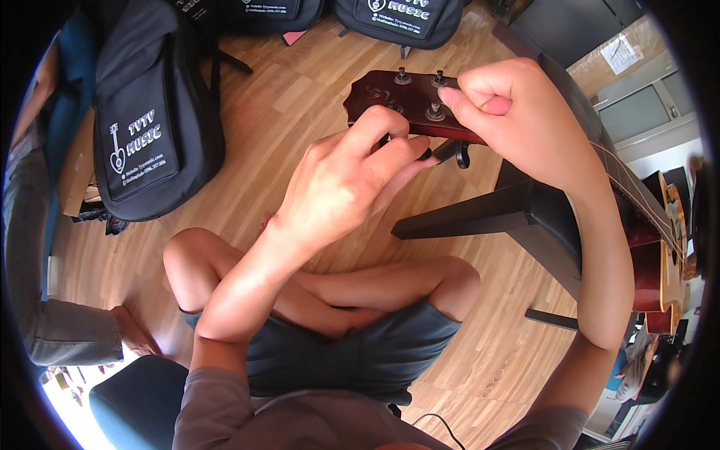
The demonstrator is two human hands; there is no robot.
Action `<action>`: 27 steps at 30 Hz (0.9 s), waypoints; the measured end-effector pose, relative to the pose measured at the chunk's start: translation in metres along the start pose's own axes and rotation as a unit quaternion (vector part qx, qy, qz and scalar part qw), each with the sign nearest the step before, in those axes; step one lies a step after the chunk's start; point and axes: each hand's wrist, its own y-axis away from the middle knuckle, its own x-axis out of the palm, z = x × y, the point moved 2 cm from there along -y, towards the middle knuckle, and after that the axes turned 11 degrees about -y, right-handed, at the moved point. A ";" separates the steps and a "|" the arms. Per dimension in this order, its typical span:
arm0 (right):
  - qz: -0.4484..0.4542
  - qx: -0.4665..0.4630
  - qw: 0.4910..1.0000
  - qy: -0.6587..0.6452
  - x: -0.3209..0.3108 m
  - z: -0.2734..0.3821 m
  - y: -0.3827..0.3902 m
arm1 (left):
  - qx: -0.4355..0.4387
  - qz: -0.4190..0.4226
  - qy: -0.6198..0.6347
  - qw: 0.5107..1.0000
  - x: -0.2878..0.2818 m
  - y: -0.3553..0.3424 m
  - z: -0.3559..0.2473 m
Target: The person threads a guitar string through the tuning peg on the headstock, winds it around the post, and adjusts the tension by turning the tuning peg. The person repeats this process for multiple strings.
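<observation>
A dark reddish-brown guitar headstock [364,97] with metal tuning posts [435,112] lies in front of me. Along its near edge my left hand [334,180] is closed, thumb and fingers bent around a black tuning key [426,154]. Another tuning key [463,156] sticks out just to the right. Over the neck end of the headstock, my right hand [521,112] is curled tight, its fingertips beside the posts. Whatever it pinches, perhaps a thin string, is too fine to make out. Behind my right forearm run guitar strings [637,187], partly hidden.
Beneath the neck stands a black angular support [480,214]. More guitar bodies [652,277] crowd the right edge. Black guitar bags [161,127] stand at far left and at the back. Another person's leg [75,334] is at left. My crossed legs rest on the wooden floor [495,352].
</observation>
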 end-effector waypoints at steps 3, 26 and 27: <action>0.008 0.002 1.000 -0.020 0.000 -0.002 0.000 | -0.010 -0.028 -0.012 0.999 0.007 0.000 -0.006; -0.033 0.014 0.998 0.043 0.008 -0.002 0.005 | 0.030 -0.058 -0.010 0.998 0.006 -0.002 0.003; -0.033 0.009 0.999 0.041 0.008 -0.003 0.005 | 0.025 -0.061 -0.017 0.998 0.007 -0.002 0.003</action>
